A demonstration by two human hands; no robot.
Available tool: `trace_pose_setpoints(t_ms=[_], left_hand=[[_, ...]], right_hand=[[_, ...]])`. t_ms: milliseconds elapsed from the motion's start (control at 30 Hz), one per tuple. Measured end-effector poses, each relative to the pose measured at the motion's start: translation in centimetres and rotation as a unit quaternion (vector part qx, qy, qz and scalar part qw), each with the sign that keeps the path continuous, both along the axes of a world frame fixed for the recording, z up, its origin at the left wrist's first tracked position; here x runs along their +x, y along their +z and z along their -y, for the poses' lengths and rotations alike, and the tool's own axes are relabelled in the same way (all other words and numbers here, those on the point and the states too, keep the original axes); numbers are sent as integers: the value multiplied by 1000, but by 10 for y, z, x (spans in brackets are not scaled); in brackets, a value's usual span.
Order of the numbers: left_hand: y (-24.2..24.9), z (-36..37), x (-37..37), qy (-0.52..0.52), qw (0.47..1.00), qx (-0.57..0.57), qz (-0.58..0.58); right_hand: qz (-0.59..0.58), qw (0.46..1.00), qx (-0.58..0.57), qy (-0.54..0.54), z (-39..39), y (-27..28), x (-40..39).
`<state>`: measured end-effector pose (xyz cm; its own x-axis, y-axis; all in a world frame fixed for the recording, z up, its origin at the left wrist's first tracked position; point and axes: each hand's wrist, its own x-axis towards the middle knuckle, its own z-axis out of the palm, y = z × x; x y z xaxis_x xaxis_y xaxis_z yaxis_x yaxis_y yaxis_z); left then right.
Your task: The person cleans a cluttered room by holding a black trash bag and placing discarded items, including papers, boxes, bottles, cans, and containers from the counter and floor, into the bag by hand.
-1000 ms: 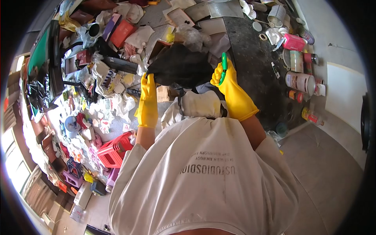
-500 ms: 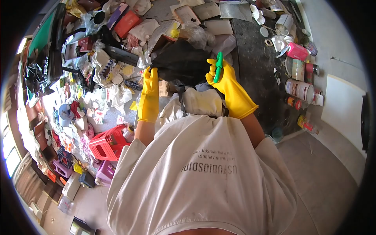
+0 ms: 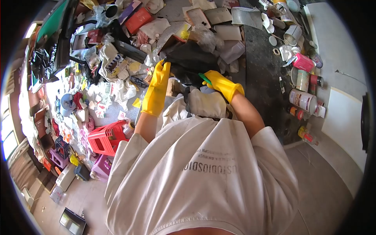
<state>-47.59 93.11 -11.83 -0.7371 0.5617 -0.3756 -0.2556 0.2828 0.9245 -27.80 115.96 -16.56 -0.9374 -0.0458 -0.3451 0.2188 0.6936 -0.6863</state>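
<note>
I see a littered floor (image 3: 113, 111) on the left and a dark table (image 3: 260, 66) crowded with cans on the right. The black bag (image 3: 192, 58) hangs between both gloves. My left hand (image 3: 159, 84) pinches its edge; my right hand (image 3: 221, 84) is clenched around a green-handled tool (image 3: 204, 78), mostly hidden.

Black bag (image 3: 194, 58): limp, crumpled dark plastic, held up off the floor, one edge pinched at its upper left, the rest sagging rightward over the litter. Green tool (image 3: 204, 79): slim bright-green plastic handle, mostly hidden, tilted, touching the bag's lower edge; its type cannot be told.
</note>
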Motion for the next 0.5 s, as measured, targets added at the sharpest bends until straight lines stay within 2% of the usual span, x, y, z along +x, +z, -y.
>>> trace_pose_setpoints(t_ms=[33, 133, 167, 200, 233, 267, 300, 333, 367, 400, 433, 467, 500], left_hand=[[13, -3, 2, -6, 1000, 6, -22], [9, 1, 4, -62, 996, -20, -61], [18, 1, 2, -101, 994, -32, -24], [10, 4, 0, -148, 976, -48, -150], [0, 7, -1, -182, 948, -63, -252], [-1, 4, 2, -165, 934, -20, -315], [-18, 8, 0, -167, 945, -16, -281], [-16, 13, -1, -186, 934, -79, -295], [-12, 16, -1, -184, 938, -67, -287], [-8, 19, -2, -182, 941, -54, -279], [-4, 22, -2, -180, 945, -42, -271], [9, 26, -3, -242, 875, -113, -403], [-8, 27, -14, -208, 857, -103, -460]], right_hand=[[39, 999, -21, -24, 4, 4, -10], [-40, 995, 85, 39, 24, -6, -44], [-20, 997, 60, 45, 33, -5, -59], [2, 998, 41, 44, 39, 2, -72], [0, 999, -44, -17, 41, 28, -79], [-8, 989, -124, -83, 44, 56, -81], [67, 932, -322, -152, 48, 38, -90], [138, 781, -545, -272, 50, 19, -98], [190, 623, -659, -376, 53, 1, -105], [190, 638, -593, -452, 49, 3, -101], [176, 677, -524, -485, 42, 49, -89], [148, 720, -503, -455, 31, 45, -72], [134, 750, -476, -440, 17, 49, -54]])
